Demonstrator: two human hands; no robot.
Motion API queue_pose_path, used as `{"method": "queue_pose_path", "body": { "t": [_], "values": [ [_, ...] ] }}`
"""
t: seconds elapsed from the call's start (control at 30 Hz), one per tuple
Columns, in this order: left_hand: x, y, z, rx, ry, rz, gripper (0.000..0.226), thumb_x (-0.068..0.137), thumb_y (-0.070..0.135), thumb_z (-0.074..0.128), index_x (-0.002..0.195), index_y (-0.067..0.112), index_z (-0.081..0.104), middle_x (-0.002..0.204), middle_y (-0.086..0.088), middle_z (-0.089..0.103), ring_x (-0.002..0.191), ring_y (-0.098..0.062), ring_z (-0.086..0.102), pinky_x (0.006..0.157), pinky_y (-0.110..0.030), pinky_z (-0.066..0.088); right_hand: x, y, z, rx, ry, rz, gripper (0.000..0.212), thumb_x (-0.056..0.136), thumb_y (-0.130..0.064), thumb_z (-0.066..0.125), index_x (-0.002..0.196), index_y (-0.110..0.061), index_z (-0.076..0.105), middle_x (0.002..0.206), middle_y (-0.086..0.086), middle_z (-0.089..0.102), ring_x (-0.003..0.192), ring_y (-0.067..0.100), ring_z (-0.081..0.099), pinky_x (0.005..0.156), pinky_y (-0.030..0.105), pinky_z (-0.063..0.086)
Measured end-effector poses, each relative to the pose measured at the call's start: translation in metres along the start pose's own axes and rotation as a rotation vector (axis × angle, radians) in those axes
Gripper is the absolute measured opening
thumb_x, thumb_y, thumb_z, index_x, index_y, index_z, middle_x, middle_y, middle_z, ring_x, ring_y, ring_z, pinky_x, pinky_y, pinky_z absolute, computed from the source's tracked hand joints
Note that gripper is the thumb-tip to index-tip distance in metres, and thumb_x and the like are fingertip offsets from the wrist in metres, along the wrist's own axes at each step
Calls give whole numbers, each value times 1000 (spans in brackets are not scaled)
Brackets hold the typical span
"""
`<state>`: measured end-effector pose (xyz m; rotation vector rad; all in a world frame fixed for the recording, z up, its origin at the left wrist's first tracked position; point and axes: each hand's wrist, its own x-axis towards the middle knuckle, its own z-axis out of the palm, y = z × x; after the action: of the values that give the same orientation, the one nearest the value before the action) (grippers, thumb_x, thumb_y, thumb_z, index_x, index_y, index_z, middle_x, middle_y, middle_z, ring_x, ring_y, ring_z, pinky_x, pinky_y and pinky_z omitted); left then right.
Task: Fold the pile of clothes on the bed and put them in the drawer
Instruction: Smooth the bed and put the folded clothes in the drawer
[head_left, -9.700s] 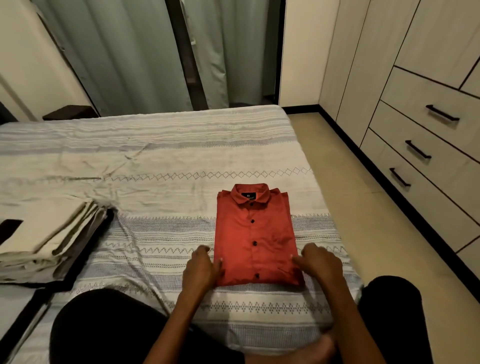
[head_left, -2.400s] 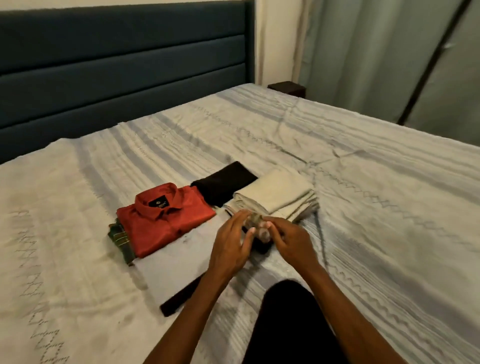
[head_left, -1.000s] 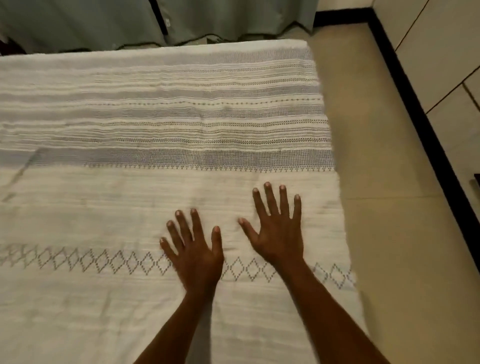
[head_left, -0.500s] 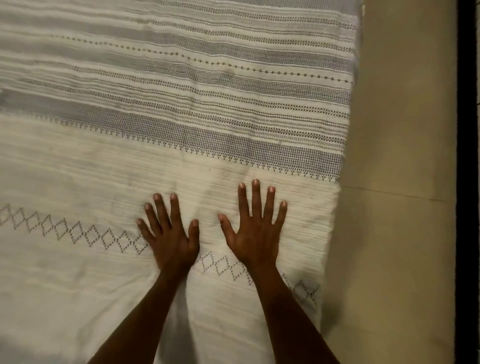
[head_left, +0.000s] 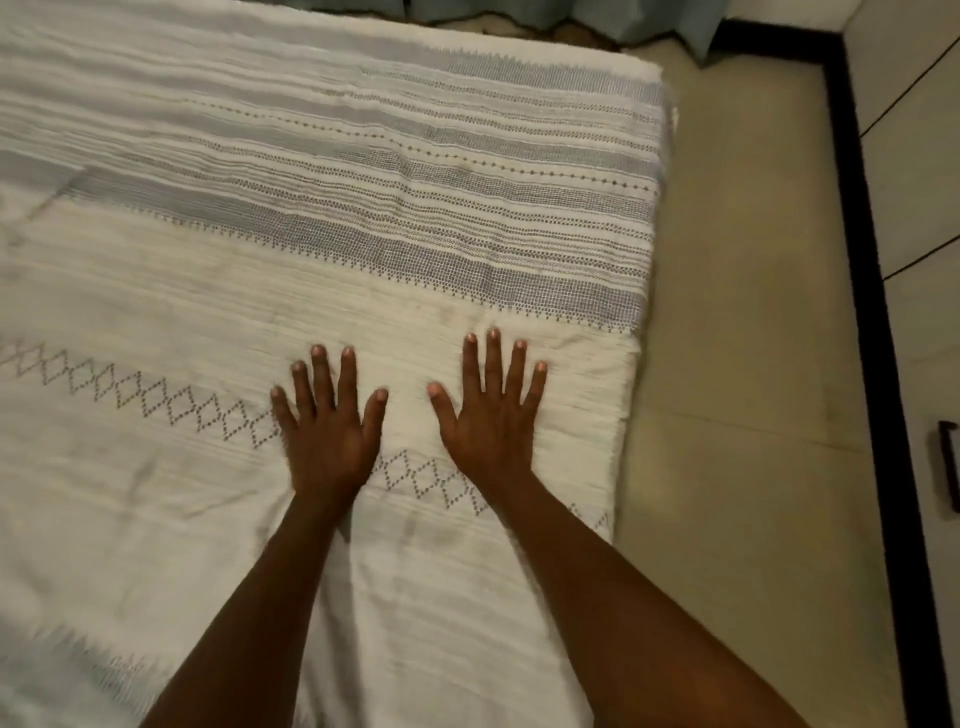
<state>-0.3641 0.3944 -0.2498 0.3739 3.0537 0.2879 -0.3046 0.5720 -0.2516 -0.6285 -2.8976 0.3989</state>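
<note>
Our left hand (head_left: 330, 434) and right hand (head_left: 491, 415) lie flat, fingers spread, on the bed (head_left: 363, 234). No clothes in view. Drawer handle (head_left: 949, 473) at right edge. Versus half a second ago: more floor (head_left: 737, 312) visible, hands unmoved.

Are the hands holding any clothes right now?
No, nothing is held. The left hand and right hand lie flat, fingers spread, on the white bedspread with grey woven stripes. No clothes are in view.
</note>
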Motion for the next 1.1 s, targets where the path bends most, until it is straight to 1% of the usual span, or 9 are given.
{"method": "queue_pose_path", "body": {
  "t": [0.13, 0.33, 0.4, 0.47, 0.6, 0.8, 0.87, 0.97, 1.1],
  "values": [
    [-95, 14, -8, -30, -11, -56, 69, 100, 63, 15, 159, 31, 2, 167, -3, -2, 154, -27, 1, 122, -55, 6, -59, 15, -20, 47, -5, -158, 69, 104, -54, 40, 157, -10, 29, 165, 14, 20, 154, 34, 13, 120, 57, 21],
    [-249, 44, -32, -71, -256, -84, 69, 97, 65, 6, 158, 35, 2, 166, -1, -5, 154, -26, -1, 123, -47, 4, -194, 40, -70, 79, -235, -180, 66, 103, -53, 33, 157, -14, 31, 164, 9, 24, 154, 28, 16, 123, 49, 13],
    [-274, 49, -49, -89, -392, -63, 82, 90, 74, -3, 159, 32, 14, 166, -5, 10, 152, -29, 13, 122, -47, 14, -225, 49, -98, 43, -429, -208, 76, 98, -60, 17, 159, -15, 24, 166, 8, 18, 154, 29, 13, 124, 46, 4],
    [-289, 53, -79, -123, -459, -40, 105, 79, 85, -11, 153, 26, 34, 158, -9, 36, 144, -29, 35, 117, -43, 30, -247, 58, -135, -6, -563, -218, 85, 91, -66, 7, 160, -17, 18, 167, 7, 18, 154, 30, 15, 122, 47, 10],
    [-339, 69, -150, -215, -596, -81, 88, 88, 80, 11, 148, 24, 42, 147, -3, 52, 130, -23, 54, 106, -39, 43, -296, 75, -213, 78, -649, -51, 68, 103, -56, 32, 159, -19, 19, 164, 5, 27, 151, 30, 22, 119, 48, 20],
    [-421, 135, -233, -149, -665, 49, 66, 101, 61, 30, 153, 21, 33, 155, -2, 42, 137, -21, 46, 111, -38, 37, -374, 137, -344, 79, -595, 110, 82, 93, -69, 15, 157, -19, 28, 157, 1, 39, 141, 25, 39, 110, 41, 38],
    [-419, 167, -248, -123, -662, 126, 64, 102, 59, 30, 154, 21, 31, 155, -4, 41, 136, -22, 46, 110, -36, 37, -379, 166, -378, 91, -556, 182, 85, 90, -71, 13, 155, -19, 31, 155, 1, 42, 139, 23, 42, 108, 40, 39],
    [-394, 229, -261, -127, -636, 239, 61, 103, 55, 32, 152, 19, 35, 150, -8, 47, 132, -26, 50, 106, -35, 39, -372, 222, -411, 126, -483, 300, 68, 102, -60, 31, 157, -19, 29, 158, 1, 38, 144, 23, 37, 111, 41, 34],
    [-343, 321, -249, -101, -621, 338, 63, 102, 56, 35, 150, 16, 38, 149, -11, 48, 132, -28, 51, 107, -38, 41, -333, 315, -436, 209, -431, 488, 89, 91, -75, 20, 159, -18, 24, 162, 5, 30, 148, 26, 30, 117, 44, 29]
  ]
}}
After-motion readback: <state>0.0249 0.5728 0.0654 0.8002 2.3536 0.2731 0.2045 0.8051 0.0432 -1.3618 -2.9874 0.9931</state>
